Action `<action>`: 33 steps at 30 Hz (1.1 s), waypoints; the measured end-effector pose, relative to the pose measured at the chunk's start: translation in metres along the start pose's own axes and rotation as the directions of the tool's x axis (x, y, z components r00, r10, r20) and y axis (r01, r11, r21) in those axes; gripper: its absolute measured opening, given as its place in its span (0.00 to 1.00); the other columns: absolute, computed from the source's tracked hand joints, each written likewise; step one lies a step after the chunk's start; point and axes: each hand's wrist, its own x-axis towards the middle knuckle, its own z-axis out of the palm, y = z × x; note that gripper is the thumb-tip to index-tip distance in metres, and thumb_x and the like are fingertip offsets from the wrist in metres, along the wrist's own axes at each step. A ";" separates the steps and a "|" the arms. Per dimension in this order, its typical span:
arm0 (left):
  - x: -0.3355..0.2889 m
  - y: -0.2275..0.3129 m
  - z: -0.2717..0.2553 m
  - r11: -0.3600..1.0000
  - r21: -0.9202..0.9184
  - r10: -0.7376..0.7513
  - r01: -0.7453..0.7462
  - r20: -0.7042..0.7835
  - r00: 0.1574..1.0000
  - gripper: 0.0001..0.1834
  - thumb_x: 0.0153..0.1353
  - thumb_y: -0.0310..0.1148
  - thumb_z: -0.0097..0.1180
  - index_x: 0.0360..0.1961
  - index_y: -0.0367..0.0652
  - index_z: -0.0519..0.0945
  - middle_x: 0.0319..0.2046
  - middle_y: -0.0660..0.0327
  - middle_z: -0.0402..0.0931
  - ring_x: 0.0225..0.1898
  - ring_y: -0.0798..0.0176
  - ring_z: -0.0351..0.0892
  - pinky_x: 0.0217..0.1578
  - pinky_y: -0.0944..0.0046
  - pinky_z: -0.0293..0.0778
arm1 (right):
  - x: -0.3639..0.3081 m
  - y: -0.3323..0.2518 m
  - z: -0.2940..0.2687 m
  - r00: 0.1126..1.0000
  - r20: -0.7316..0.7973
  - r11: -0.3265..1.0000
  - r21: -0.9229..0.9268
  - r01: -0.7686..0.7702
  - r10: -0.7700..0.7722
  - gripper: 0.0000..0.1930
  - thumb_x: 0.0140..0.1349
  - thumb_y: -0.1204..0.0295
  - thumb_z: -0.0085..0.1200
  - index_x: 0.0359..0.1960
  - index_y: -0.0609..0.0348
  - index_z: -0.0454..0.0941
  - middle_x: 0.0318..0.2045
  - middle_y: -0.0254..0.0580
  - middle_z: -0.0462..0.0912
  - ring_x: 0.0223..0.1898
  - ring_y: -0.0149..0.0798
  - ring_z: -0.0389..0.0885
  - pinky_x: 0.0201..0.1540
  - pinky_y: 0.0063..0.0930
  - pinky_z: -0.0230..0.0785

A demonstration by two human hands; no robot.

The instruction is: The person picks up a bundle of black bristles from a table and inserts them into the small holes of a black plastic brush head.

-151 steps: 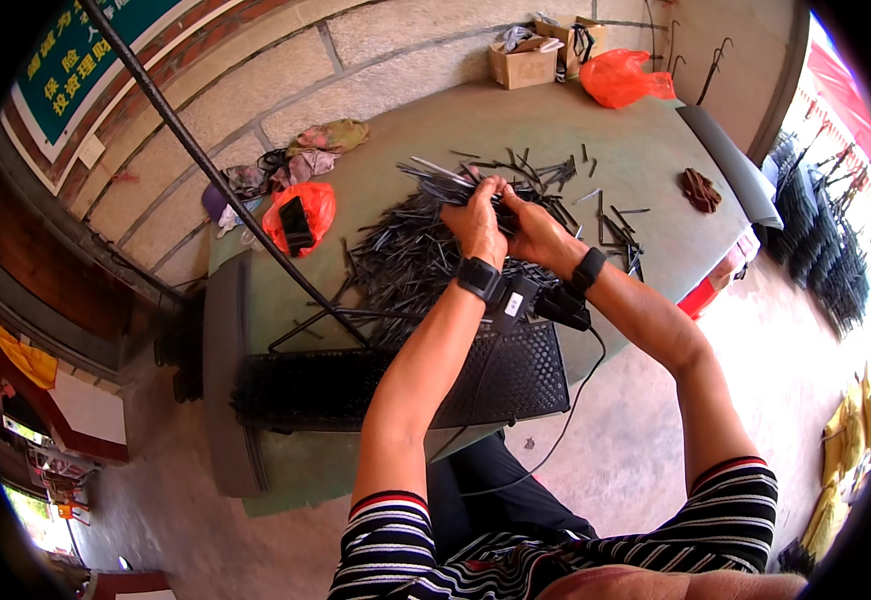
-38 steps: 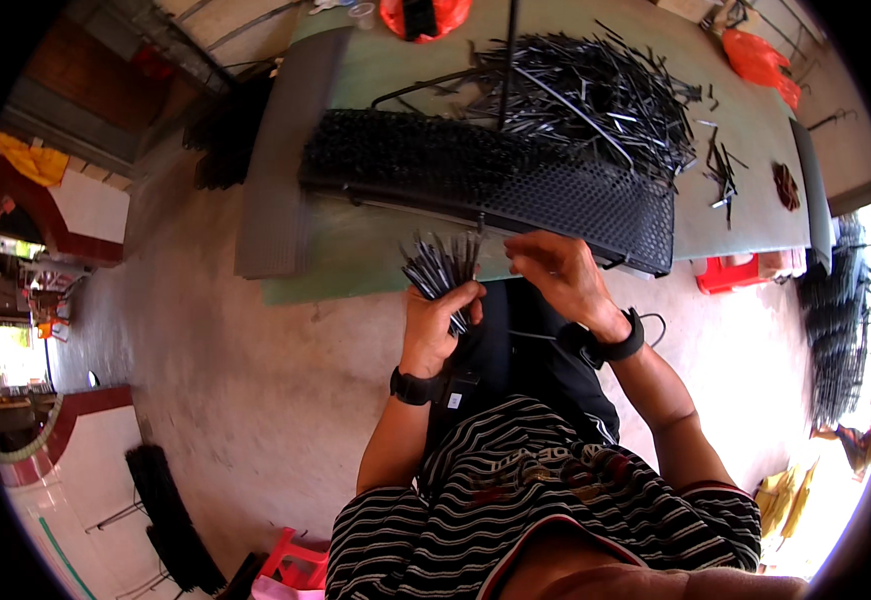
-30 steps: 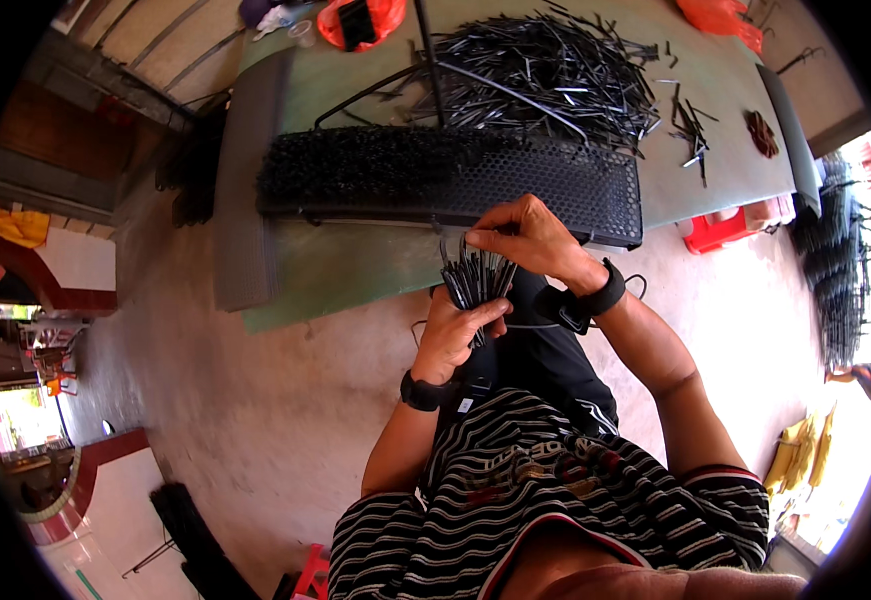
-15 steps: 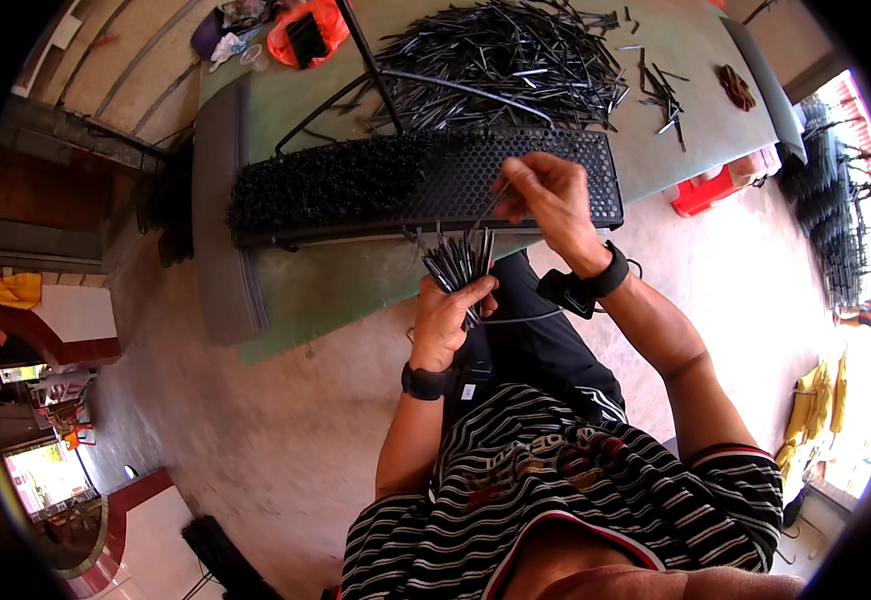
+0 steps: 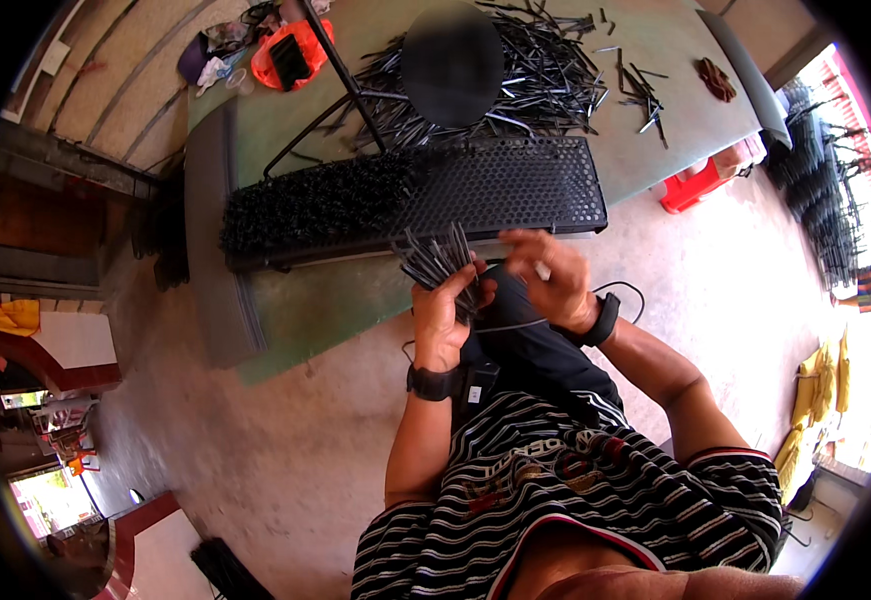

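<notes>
My left hand [image 5: 442,318] is closed around a bundle of thin dark strips [image 5: 429,266], whose ends fan out upward. Just to the right is my right hand [image 5: 555,282], apart from the bundle; its fingers are smeared by motion, so whether they pinch anything cannot be made out. Beyond both hands lies a long black perforated panel [image 5: 520,190] on a frame with dark metal rods. Dense upright dark tufts [image 5: 310,210] cover its left part, while bare holes show on the right.
Behind the panel is a large heap of dark strips [image 5: 555,75], partly hidden by a dark blurred round patch. The green tabletop [image 5: 645,150] also bears a red plastic bag [image 5: 310,45], a brown coiled bundle [image 5: 715,80] and grey sheets [image 5: 210,230]. A red stool [image 5: 690,188] stands at the right.
My right hand has come down from over the panel toward my left hand. My left hand keeps hold of the bundle. A dark blurred patch now covers part of the heap.
</notes>
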 end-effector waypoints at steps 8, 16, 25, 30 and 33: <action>-0.014 0.006 0.007 0.976 0.217 -0.069 0.021 0.213 0.975 0.10 0.52 0.21 0.56 0.38 0.35 0.76 0.28 0.52 0.79 0.22 0.60 0.78 0.21 0.63 0.75 | 0.045 0.017 -0.029 0.513 0.613 0.527 0.179 -0.831 0.601 0.09 0.56 0.74 0.55 0.33 0.70 0.79 0.17 0.37 0.77 0.12 0.22 0.67 0.15 0.17 0.59; -0.021 0.002 0.014 0.889 0.455 -0.066 -0.056 0.247 0.967 0.12 0.53 0.23 0.55 0.39 0.32 0.74 0.30 0.52 0.77 0.23 0.60 0.74 0.24 0.65 0.71 | 0.037 0.027 -0.040 0.494 0.663 0.475 0.230 -0.849 0.562 0.10 0.54 0.68 0.58 0.31 0.64 0.81 0.18 0.34 0.78 0.16 0.24 0.70 0.18 0.18 0.62; -0.004 0.001 0.007 0.925 0.365 -0.191 0.111 0.191 0.963 0.14 0.55 0.23 0.53 0.44 0.35 0.70 0.31 0.51 0.76 0.23 0.58 0.76 0.24 0.61 0.73 | 0.020 0.031 -0.035 0.598 0.569 0.452 0.393 -0.801 0.565 0.06 0.53 0.74 0.56 0.25 0.64 0.79 0.15 0.34 0.77 0.13 0.24 0.68 0.14 0.20 0.59; -0.005 0.002 0.013 0.951 0.275 -0.181 0.139 0.131 0.975 0.14 0.57 0.26 0.52 0.45 0.38 0.70 0.37 0.51 0.76 0.32 0.53 0.79 0.29 0.60 0.76 | 0.018 0.021 -0.036 0.688 0.429 0.567 0.390 -0.726 0.585 0.07 0.54 0.74 0.53 0.24 0.67 0.78 0.15 0.37 0.77 0.14 0.27 0.71 0.16 0.24 0.64; 0.003 0.003 0.006 0.958 0.279 -0.117 0.067 0.168 0.979 0.14 0.57 0.30 0.54 0.45 0.40 0.71 0.39 0.53 0.77 0.37 0.51 0.79 0.32 0.60 0.77 | 0.021 0.014 -0.037 0.885 0.132 0.825 0.322 -0.464 0.446 0.07 0.53 0.74 0.53 0.26 0.67 0.77 0.17 0.41 0.78 0.17 0.36 0.75 0.21 0.29 0.68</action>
